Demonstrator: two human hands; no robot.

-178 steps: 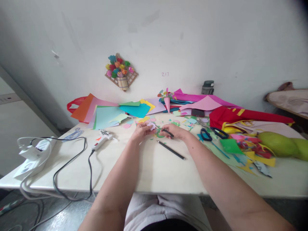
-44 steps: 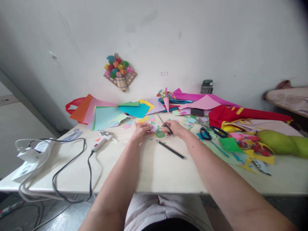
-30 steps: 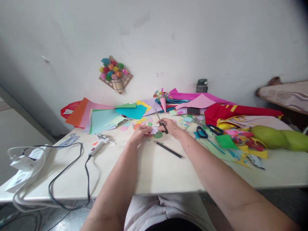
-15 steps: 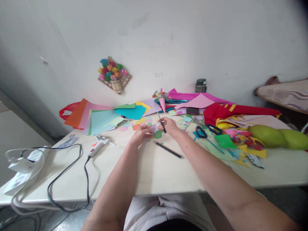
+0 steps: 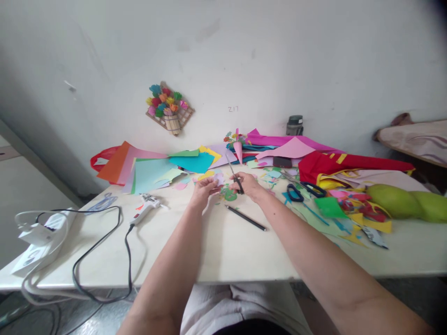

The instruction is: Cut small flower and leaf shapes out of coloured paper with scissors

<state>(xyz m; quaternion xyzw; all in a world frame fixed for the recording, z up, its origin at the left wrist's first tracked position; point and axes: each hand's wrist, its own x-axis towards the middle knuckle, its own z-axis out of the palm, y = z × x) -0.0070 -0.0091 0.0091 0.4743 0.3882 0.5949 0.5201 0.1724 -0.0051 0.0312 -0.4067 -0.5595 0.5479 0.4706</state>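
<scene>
A person's left hand (image 5: 205,191) pinches a small lilac paper cut-out (image 5: 219,178) between thumb and fingers above a cream-white tabletop (image 5: 240,260), while the right hand (image 5: 246,184) grips a pair of slim scissors with black handles and long metal blades (image 5: 238,184). The two hands are near each other but apart, and the blades point toward the wall, clear of the paper. About six seconds earlier, those blades lay against the lilac piece; now they are swung away from it. Half a second ago the cut-out sat beside the left fingertips, close to a round-edged green paper piece (image 5: 230,194); it now stands at the far side of the fingers, lifted away from the green one, which remains on the table between the hands.

A slender black pen (image 5: 246,217) lies in front of the hands, in the same place as before. To the left rests a white hot-glue gun (image 5: 142,212) with its black cord; to the right, a second pair of scissors with navy-blue loop handles (image 5: 296,192) lies among coloured scraps. Behind the hands, a pink paper cone topped with small multicoloured paper flowers (image 5: 238,152) stands near large sheets of coloured paper, including a turquoise sheet (image 5: 192,162). The camera's view has shifted slightly.
</scene>
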